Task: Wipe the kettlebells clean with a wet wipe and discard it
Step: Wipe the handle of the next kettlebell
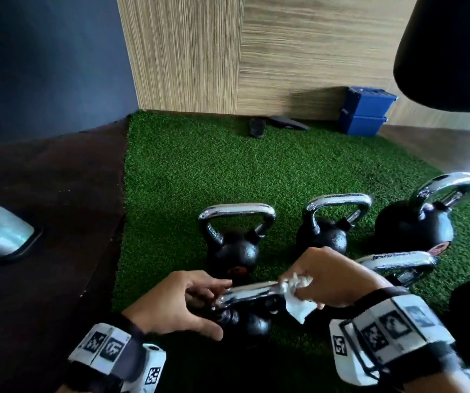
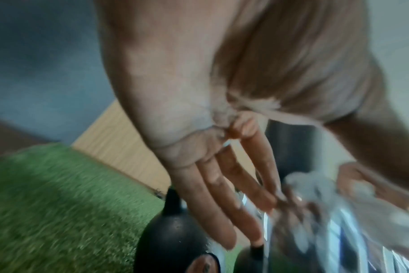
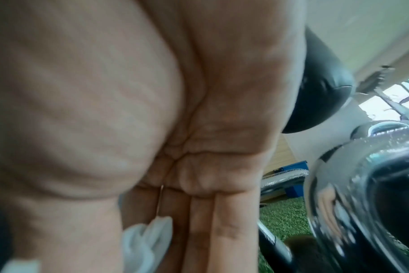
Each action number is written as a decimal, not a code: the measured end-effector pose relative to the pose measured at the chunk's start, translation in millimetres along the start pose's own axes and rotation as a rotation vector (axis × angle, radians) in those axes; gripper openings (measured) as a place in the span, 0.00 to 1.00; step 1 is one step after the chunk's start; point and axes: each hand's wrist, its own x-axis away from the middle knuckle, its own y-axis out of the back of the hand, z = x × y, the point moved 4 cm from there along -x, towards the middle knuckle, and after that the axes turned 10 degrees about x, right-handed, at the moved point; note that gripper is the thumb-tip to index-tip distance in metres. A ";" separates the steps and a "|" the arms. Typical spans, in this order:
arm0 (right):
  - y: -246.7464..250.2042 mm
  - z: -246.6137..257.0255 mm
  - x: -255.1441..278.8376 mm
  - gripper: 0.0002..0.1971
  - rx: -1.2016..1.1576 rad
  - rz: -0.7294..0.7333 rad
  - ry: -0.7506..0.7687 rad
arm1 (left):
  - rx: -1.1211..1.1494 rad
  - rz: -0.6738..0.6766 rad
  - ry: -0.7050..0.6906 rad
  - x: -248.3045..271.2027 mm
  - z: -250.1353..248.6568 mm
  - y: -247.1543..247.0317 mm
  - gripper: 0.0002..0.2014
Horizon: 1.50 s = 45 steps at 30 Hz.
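Several black kettlebells with chrome handles stand on green turf. The nearest kettlebell sits between my hands. My left hand lays nearly straight fingers on the left end of its chrome handle, thumb below. My right hand pinches a crumpled white wet wipe against the handle's right end. The wipe shows between thumb and fingers in the right wrist view, and it lies beyond my left fingertips in the left wrist view.
Other kettlebells stand behind, and one handle lies close by my right wrist. Blue crates sit at the wood wall. A black punching bag hangs top right. Dark rubber flooring lies left.
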 end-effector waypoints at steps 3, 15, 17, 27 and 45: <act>38.0 -17.7 -5.5 0.14 -0.216 -0.199 0.016 | 0.166 -0.044 0.187 -11.0 31.3 26.5 0.33; 68.3 -3.7 -96.6 0.09 -0.178 -0.620 0.040 | 0.165 -0.215 0.231 -131.9 81.8 29.3 0.33; 71.6 7.5 -103.9 0.14 -0.129 -0.649 0.071 | 0.217 -0.218 0.216 -137.8 85.4 25.5 0.34; 48.6 33.5 -140.7 0.07 0.037 -0.662 0.293 | 0.337 -0.259 0.187 -138.3 108.9 18.0 0.43; 44.8 9.6 -132.3 0.11 -0.234 -0.665 0.119 | 0.335 -0.227 0.136 -138.4 110.6 16.0 0.44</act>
